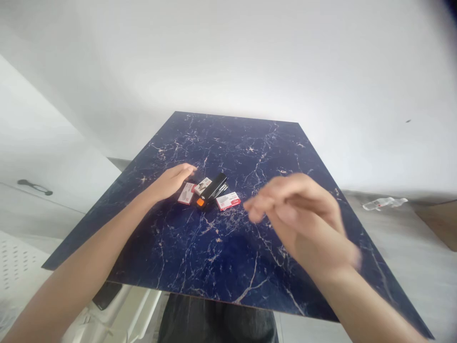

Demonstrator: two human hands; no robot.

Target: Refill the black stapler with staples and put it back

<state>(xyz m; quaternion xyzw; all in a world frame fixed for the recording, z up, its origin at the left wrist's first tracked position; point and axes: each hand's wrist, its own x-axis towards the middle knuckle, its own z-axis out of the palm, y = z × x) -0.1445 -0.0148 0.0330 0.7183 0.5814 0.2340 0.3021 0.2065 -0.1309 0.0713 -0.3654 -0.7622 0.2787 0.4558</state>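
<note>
The left hand (171,182) is just beside a black stapler (214,188) and staple boxes (186,193) (right hand (300,221) blurred).

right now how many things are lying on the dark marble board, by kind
small red and white boxes: 3
black stapler: 1 (orange bit at its end counted with it)
total: 4

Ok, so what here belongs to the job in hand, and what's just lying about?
In use: left hand, beside the boxes; blurred right hand, raised above the tabletop; black stapler; three small red-and-white boxes.

Lying about: blue marble-patterned tabletop; clear plastic bottle; dark handle.
</note>
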